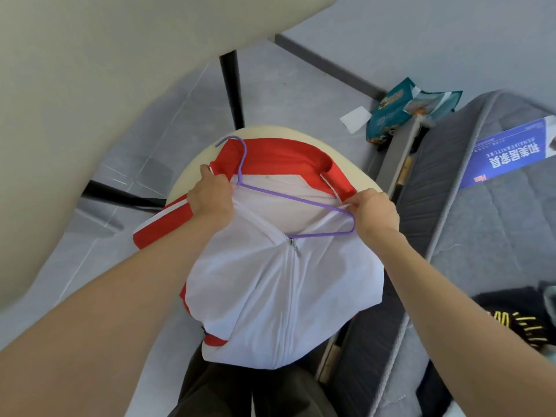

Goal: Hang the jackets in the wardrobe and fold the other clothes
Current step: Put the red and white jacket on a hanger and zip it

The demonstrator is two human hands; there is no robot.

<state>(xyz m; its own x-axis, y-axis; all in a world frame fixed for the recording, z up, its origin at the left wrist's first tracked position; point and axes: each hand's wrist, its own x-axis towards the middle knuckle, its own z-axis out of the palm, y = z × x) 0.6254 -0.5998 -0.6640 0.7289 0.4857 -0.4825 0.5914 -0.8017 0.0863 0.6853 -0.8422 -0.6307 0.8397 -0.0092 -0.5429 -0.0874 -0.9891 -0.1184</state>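
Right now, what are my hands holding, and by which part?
The red and white jacket, at its neck opening: left hand grips the collar's left end, right hand pinches the right end beside the purple hanger.

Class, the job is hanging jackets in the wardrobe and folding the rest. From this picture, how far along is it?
Early. Done: nothing hung or folded shows. In hand: the left hand and right hand grip the red-and-white jacket near its collar, with the purple hanger partly inside. Left: hanging it (no wardrobe in view) and folding the black garment on the mattress.
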